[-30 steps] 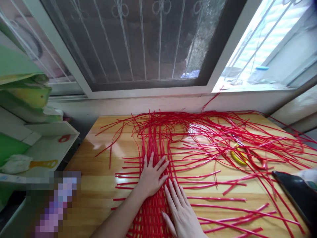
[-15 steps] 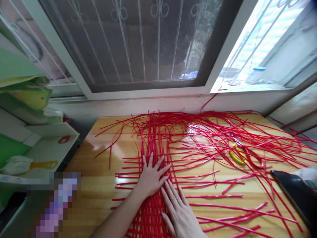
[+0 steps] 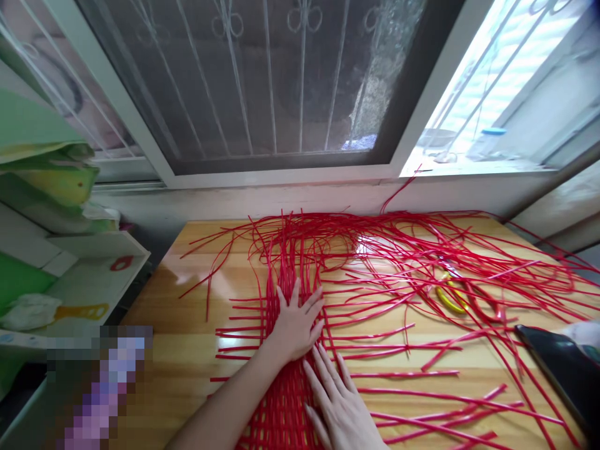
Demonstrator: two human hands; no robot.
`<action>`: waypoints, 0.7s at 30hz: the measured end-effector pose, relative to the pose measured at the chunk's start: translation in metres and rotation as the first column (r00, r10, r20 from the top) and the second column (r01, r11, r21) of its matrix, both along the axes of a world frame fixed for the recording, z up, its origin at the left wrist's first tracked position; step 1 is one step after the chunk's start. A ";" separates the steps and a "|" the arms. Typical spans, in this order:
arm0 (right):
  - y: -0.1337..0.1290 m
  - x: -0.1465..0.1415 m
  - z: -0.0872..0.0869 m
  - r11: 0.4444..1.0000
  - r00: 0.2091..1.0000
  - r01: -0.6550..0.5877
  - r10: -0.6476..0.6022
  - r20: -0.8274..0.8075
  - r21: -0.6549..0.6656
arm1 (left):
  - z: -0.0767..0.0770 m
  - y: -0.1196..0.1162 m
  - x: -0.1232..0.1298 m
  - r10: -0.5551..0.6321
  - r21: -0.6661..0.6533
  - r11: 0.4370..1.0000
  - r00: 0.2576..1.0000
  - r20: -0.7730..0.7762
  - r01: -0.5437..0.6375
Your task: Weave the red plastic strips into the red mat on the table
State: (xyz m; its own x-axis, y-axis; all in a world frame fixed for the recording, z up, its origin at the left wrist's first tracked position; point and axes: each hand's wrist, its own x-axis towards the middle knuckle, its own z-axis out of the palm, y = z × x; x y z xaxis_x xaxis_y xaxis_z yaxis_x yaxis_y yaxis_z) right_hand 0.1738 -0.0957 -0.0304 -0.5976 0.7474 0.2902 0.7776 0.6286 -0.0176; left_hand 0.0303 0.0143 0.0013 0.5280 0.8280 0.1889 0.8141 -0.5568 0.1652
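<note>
A mat of woven red strips (image 3: 285,406) lies on the wooden table, its long loose ends running up towards the window and shorter ends sticking out on both sides. My left hand (image 3: 297,322) rests flat on the upper part of the weave, fingers spread. Lower and to the right, my right hand (image 3: 335,394) lies on the weave's right edge with its fingers stretched out. The fingertips of my right hand are close to the thumb side of my left hand. Neither hand holds anything.
Tangled red strips (image 3: 403,237) cover the table's back and right. Scissors with yellow and red handles (image 3: 452,297) lie among them. A black object (image 3: 553,369) is at the right edge. A window (image 3: 281,177) stands behind; an open shelf (image 3: 89,275) is at left.
My left hand has shifted slightly to the right and its fingers have turned a little rightward on the weave. My right hand has barely moved.
</note>
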 end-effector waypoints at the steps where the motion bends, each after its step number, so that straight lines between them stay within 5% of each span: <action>1: -0.001 0.000 0.000 1.000 1.000 0.027 -0.027 -0.015 -0.002 | -0.002 0.004 0.003 -0.002 -0.013 1.000 1.000 0.005 0.002; 5: -0.004 -0.002 -0.002 0.993 0.990 0.121 -0.121 -0.070 -0.013 | -0.011 0.015 0.006 0.021 -0.042 0.999 1.000 0.020 -0.021; 10: -0.002 -0.001 -0.005 0.995 0.993 0.096 -0.097 -0.061 -0.012 | -0.016 0.012 0.003 0.031 -0.017 0.999 0.999 0.021 -0.031; 16: 0.000 0.000 -0.005 0.999 0.998 0.054 -0.054 -0.024 0.003 | -0.011 0.011 0.006 0.028 -0.045 0.999 0.998 0.054 -0.026; 21: -0.002 -0.001 -0.005 0.998 0.996 0.065 -0.066 -0.057 -0.016 | -0.003 0.010 0.006 -0.090 -0.003 0.996 0.996 0.023 0.090</action>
